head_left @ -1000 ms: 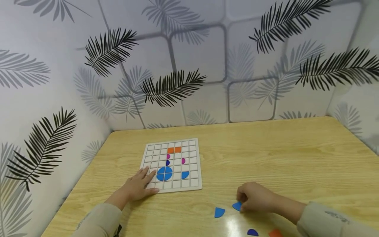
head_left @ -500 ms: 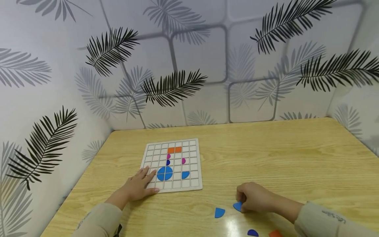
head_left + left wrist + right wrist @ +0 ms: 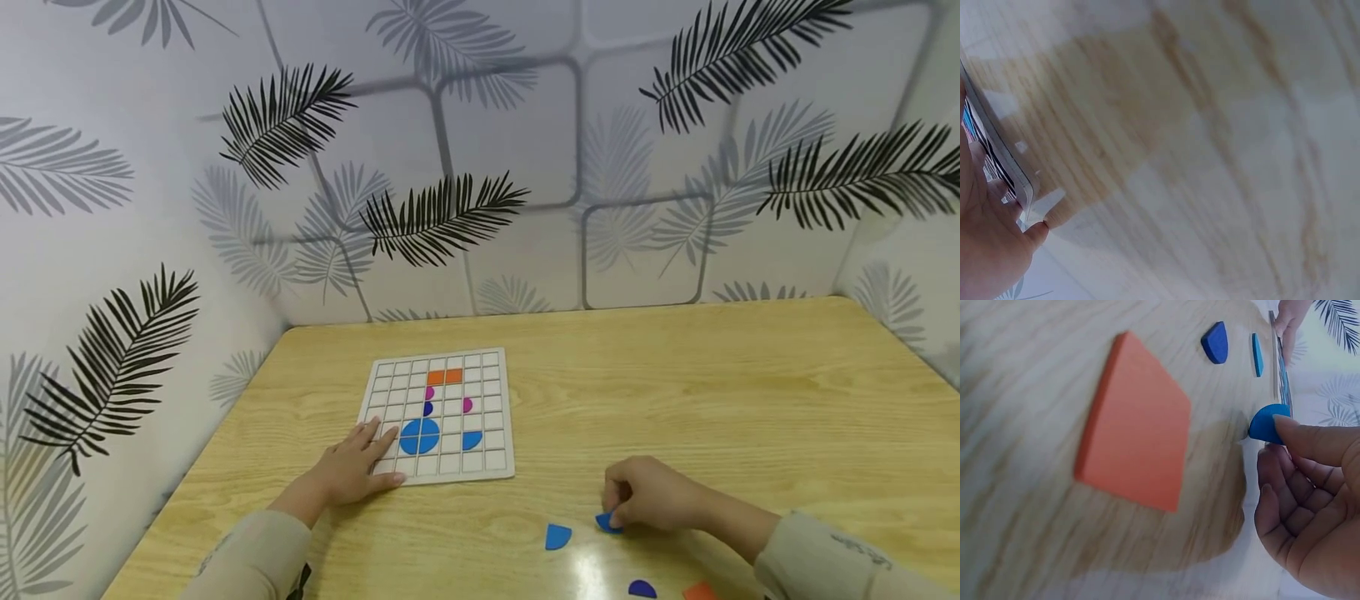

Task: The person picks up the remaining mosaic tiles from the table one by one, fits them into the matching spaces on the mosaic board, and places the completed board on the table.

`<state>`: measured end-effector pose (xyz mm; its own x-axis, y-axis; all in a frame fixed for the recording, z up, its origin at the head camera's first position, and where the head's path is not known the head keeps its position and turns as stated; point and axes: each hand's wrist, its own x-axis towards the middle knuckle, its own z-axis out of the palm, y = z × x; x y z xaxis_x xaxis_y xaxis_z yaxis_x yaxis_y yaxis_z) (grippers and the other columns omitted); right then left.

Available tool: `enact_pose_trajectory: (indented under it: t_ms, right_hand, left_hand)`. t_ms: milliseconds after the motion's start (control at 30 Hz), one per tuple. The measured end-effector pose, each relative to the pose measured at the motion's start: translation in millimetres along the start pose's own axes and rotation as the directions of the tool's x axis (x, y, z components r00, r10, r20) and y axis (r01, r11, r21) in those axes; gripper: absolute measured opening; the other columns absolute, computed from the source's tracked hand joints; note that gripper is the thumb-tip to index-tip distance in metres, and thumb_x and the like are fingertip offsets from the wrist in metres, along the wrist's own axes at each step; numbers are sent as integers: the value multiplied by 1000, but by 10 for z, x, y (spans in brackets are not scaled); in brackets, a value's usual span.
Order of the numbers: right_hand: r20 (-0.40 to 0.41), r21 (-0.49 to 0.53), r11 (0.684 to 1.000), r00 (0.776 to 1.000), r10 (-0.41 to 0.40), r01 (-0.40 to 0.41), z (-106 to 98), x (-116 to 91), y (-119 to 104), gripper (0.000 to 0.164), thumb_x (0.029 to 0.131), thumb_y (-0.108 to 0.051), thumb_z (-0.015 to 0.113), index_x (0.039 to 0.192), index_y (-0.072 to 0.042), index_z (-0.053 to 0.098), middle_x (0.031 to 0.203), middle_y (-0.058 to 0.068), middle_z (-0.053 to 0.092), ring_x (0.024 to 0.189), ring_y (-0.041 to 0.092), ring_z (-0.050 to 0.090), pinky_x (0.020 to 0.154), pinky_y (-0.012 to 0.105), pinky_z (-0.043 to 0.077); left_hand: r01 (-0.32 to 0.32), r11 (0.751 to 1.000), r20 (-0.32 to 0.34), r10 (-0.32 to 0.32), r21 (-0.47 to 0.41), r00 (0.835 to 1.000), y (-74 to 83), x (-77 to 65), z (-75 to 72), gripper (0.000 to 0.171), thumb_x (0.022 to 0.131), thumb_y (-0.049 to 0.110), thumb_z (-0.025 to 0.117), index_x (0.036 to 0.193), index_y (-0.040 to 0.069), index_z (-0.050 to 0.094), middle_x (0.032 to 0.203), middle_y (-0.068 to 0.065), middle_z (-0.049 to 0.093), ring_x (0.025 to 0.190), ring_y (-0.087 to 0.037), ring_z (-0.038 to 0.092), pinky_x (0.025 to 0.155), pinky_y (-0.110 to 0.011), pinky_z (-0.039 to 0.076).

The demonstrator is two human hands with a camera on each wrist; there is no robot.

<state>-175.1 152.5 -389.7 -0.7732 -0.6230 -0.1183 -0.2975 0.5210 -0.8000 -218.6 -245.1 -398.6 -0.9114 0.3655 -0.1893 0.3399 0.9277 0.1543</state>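
The held blue piece [image 3: 1266,423] was pinched by its side between the thumb and the curled fingers of the right hand [image 3: 651,493]. It was found over the near part of the counter [image 3: 675,375], to the right of a loose blue piece [image 3: 557,537]; whether the counter was touched by its lower edge could not be told. By its flat, thin form it was judged to be light and stiff, not easily broken, and perhaps a little slippery because of the smooth face. A grip on the rim or near a corner was considered better than one across the whole face, so that the rest would be left free. The white grid board [image 3: 497,461] was touched by the left hand [image 3: 351,468], whose fingers were spread over its near left corner. It was also judged stiff, and best steadied by its border.
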Motion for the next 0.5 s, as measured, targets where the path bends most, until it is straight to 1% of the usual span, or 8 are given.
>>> enact_pose_trajectory:
  t_ms: [267, 500]
  right_hand:
    - [-51, 49, 999, 999, -3, 6, -32, 14, -3, 13, 71, -3, 66, 72, -6, 54, 68, -1, 55, 62, 11, 47, 53, 22, 39]
    - [-73, 90, 996, 997, -10, 16, -31, 27, -1, 10, 73, 1, 63, 76, -3, 54, 69, 0, 51, 63, 13, 48, 55, 23, 40]
  left_hand:
    - [2, 1000, 14, -2, 6, 1000, 2, -7, -9, 75, 80, 58, 42, 137, 11, 26, 140, -20, 15, 125, -39, 12, 88, -59, 21]
    - [-5, 1000, 10, 5, 11, 1000, 5, 7, -2, 74, 81, 56, 42, 137, 10, 26, 139, -21, 16, 125, -39, 13, 88, -59, 22]
